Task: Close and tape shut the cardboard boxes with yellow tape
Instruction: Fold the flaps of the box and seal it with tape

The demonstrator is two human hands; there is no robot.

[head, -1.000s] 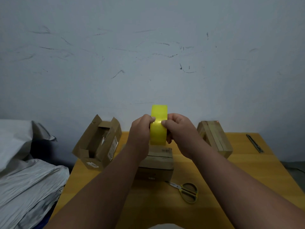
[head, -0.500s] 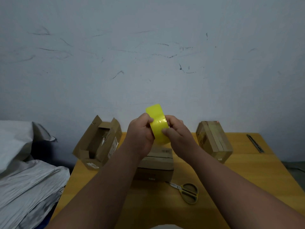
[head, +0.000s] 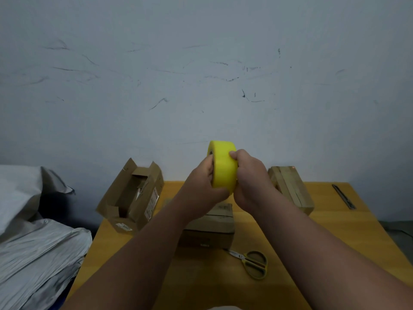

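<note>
Since half a sec ago the yellow tape roll (head: 224, 167) has turned: hub now faces left, band face toward the camera. Fingers (head: 233, 155) of the right hand (head: 250, 182) curl over the roll's top edge, prob. feeling for the loose end; left hand (head: 202, 189) cups it from below w/ thumb on the side, steadying. Roll hangs above the middle box (head: 212, 222), closed, no yellow tape seen on it. Open box (head: 134, 195) sits left, third box (head: 290, 189) right, scissors (head: 252, 262) near on the worktop (head: 335, 231) for cutting.

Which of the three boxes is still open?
The cardboard box on the left, at the table's corner: its flaps stand up and you can see inside. The middle box and the right box have their flaps folded down.
</note>
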